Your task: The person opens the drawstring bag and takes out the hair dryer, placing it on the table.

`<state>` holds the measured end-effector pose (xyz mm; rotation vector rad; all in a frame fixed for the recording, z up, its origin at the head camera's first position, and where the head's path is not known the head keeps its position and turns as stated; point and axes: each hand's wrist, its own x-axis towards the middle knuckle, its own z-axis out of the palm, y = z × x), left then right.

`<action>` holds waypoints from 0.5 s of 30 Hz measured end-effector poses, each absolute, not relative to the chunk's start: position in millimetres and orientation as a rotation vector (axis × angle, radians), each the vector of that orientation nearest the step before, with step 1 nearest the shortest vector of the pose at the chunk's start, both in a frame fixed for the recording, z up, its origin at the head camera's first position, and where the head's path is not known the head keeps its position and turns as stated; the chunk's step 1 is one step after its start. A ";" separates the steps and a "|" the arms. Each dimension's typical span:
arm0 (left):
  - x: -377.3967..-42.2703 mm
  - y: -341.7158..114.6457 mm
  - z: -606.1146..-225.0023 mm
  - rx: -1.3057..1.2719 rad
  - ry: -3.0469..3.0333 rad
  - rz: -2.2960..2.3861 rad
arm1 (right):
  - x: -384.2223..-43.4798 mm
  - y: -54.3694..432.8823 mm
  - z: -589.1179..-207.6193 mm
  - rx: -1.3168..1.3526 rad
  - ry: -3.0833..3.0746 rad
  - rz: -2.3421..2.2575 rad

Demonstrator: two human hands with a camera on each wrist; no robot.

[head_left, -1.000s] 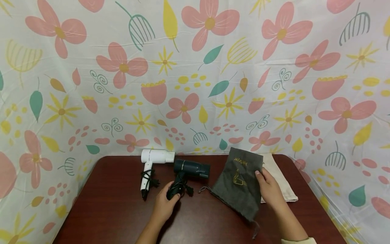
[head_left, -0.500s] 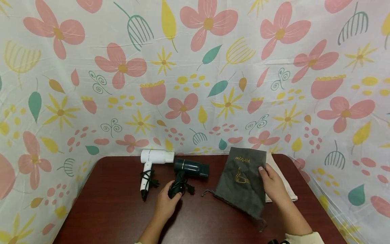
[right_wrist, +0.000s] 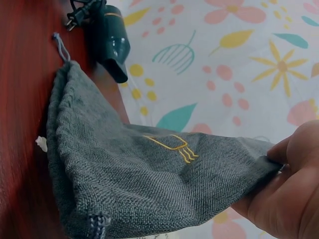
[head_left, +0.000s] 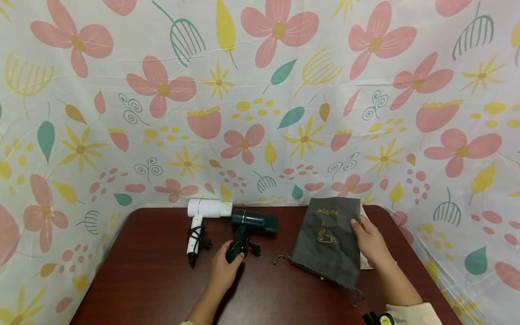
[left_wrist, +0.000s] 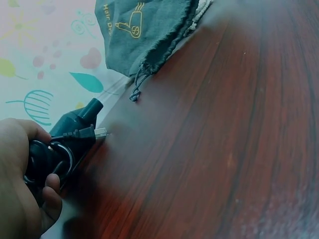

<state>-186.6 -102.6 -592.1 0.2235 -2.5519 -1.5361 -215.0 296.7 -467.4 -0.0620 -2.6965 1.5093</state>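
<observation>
My left hand [head_left: 223,268] grips the cord-wrapped handle of a dark green hair dryer [head_left: 256,221], its nozzle pointing right. In the left wrist view the plug [left_wrist: 99,133] sticks out beside the fingers. My right hand [head_left: 371,241] pinches the right edge of a grey drawstring bag [head_left: 331,257] between thumb and fingers. Gold lettering and a gold hair dryer picture mark the bag; its drawstring mouth faces the near side. In the right wrist view the bag [right_wrist: 149,184] sags from the pinched edge. Beneath it a cream cloth bag [head_left: 364,262] is mostly hidden.
A white hair dryer [head_left: 209,208] with a black cord round its handle lies at the back left of the dark red wooden table [head_left: 138,280]. Behind the table's far edge hangs a flower-patterned curtain [head_left: 243,90].
The right hand has shifted right with the grey bag, which now covers more of the cream bag. The left hand and the green hair dryer have hardly moved.
</observation>
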 end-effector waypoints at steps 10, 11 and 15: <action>-189.1 -100.5 -596.2 0.215 -2.560 -1.557 | -225.9 313.1 -472.1 -0.108 -2.743 1.502; -189.2 -100.8 -596.8 0.210 -2.561 -1.554 | -227.2 314.7 -472.8 -0.107 -2.754 1.481; -188.8 -101.2 -597.7 0.206 -2.563 -1.567 | -231.2 320.8 -474.1 -0.104 -2.798 1.428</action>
